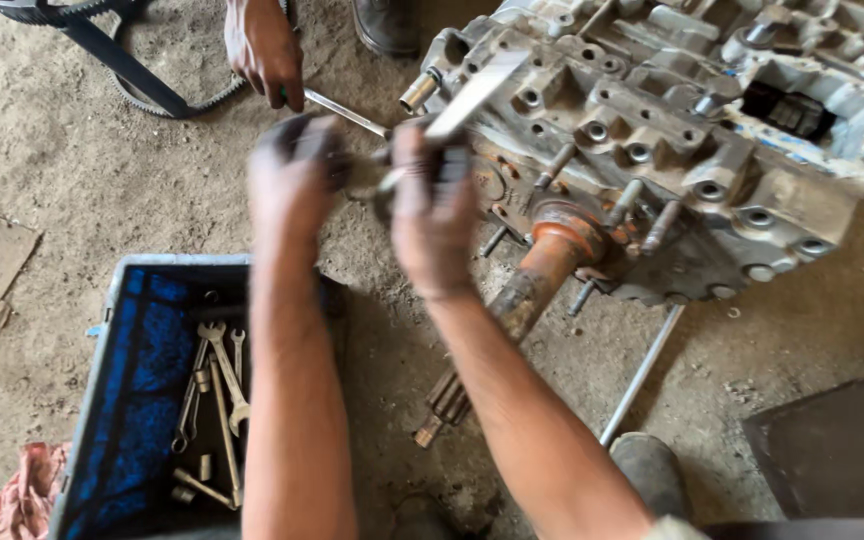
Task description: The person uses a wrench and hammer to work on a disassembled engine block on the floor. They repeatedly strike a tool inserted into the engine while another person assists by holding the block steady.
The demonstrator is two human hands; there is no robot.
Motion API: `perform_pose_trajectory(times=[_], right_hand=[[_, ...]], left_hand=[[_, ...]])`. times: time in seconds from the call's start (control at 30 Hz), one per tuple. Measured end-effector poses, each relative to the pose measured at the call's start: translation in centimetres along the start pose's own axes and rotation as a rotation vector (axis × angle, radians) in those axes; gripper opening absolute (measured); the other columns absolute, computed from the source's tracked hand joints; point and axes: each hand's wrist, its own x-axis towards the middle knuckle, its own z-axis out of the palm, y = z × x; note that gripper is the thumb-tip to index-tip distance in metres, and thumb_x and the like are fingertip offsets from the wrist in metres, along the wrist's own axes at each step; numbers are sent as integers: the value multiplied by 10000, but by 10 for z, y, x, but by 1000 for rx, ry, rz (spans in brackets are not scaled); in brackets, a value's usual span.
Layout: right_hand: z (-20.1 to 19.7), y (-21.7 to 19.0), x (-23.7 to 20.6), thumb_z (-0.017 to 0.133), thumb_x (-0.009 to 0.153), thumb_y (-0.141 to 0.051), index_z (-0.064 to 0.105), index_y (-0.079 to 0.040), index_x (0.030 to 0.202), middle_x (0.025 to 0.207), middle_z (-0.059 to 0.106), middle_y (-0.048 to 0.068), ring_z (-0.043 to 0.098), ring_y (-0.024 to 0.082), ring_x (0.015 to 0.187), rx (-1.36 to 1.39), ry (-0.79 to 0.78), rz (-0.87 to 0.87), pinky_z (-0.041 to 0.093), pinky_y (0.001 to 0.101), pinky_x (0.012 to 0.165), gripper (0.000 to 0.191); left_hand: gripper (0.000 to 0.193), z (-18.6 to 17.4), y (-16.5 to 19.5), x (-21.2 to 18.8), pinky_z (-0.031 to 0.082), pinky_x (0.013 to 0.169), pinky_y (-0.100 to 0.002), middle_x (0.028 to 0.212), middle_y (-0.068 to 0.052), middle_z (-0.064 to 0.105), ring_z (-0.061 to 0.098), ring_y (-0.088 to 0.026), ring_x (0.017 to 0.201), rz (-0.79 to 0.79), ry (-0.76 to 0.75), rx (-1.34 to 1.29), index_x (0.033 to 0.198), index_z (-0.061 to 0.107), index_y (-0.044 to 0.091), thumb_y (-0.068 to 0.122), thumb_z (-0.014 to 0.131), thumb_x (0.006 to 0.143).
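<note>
Two grimy hands work together at the front edge of a large grey cast-metal gearbox housing [672,140] that lies on the dirt floor [42,160]. The left hand [292,175] is closed around a dark tool handle, its grip pressed tight on it. The right hand [432,205] is wrapped round the blurred middle of a flat silvery steel bar [477,92], whose upper end leans against the housing's top edge. Motion blur hides exactly where the two tools meet, so I cannot tell whether they bear on a bolt or on a seam.

Just below the hands, a rusty orange splined shaft [527,295] juts from the housing toward the camera, and a thin steel rod [642,370] lies on the floor under it.

To do this step well, I judge that the bar should be seated squarely before force goes on, with both wrists in line with the pull, so that a slip carries the knuckles away from the studs and the shaft. Steady pressure looks safer than jerks, since the housing rests loose on the ground.

Another person's hand [267,50] holds a slim chrome rod [347,110] at the top, close to the working hands; keeping clear of it matters.

At lower left, an open blue-lined toolbox [142,400] holds steel spanners [217,385], with a pink rag [22,495] beside it and a black toothed belt [122,65] at upper left.
</note>
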Motion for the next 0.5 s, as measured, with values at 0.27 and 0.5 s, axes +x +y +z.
perform_pose_trajectory(times=[0.27,0.5], right_hand=[[-71,-91,-12,577,1184,-340,586,-64,1187,920,669,76,549,108,607,-8,222,-43,392,245,440,276],[-100,-103,-18,554,1203,-337,579,-77,1143,885,636,66,495,90,584,-42,258,-50,363,225,483,267]], left_hand=[[406,98,-30,74,576,710,-342,819,-144,782,750,-203,693,107,-141,501,1037,807,87,464,711,922],[351,93,-44,67,578,646,-330,819,-100,758,715,-168,664,185,-21,464,969,785,53,391,690,959]])
